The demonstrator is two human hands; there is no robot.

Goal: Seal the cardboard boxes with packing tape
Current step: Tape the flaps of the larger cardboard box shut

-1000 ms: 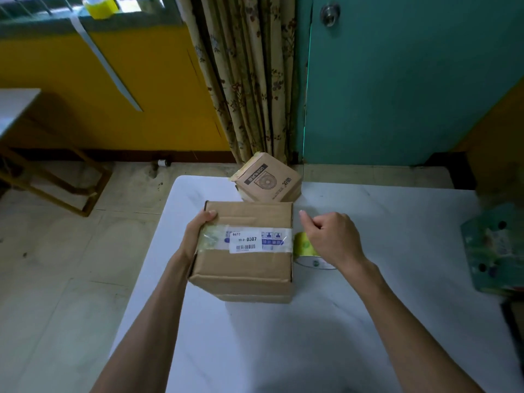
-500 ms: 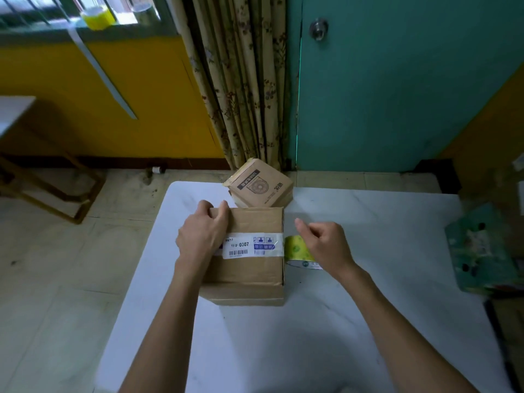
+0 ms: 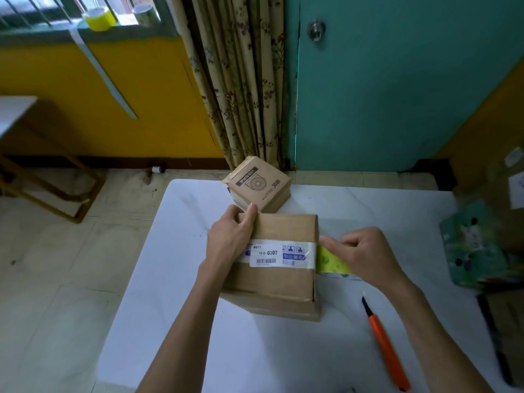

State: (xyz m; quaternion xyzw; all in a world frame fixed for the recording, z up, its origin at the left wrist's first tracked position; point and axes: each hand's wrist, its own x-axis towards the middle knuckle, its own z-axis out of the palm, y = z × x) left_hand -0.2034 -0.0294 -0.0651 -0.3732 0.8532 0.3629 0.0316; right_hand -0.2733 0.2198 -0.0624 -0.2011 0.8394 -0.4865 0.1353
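A brown cardboard box (image 3: pixel 280 282) with a white barcode label and a clear tape strip across its top stands in the middle of the white table (image 3: pixel 283 358). My left hand (image 3: pixel 228 241) lies over the box's top left part, fingers curled over its far left edge. My right hand (image 3: pixel 361 253) grips a yellow-green roll of packing tape (image 3: pixel 333 260) right beside the box's right side. A smaller printed cardboard box (image 3: pixel 259 184) sits tilted just behind the big one.
An orange utility knife (image 3: pixel 385 350) lies on the table at the front right. A green patterned carton (image 3: pixel 479 248) sits at the table's right edge. More tape rolls (image 3: pixel 99 18) stand on the window sill at the far left.
My left hand has slid from the box's left side up onto its top. My right hand with the tape roll stays at the box's right side. The view has shifted, showing the knife.
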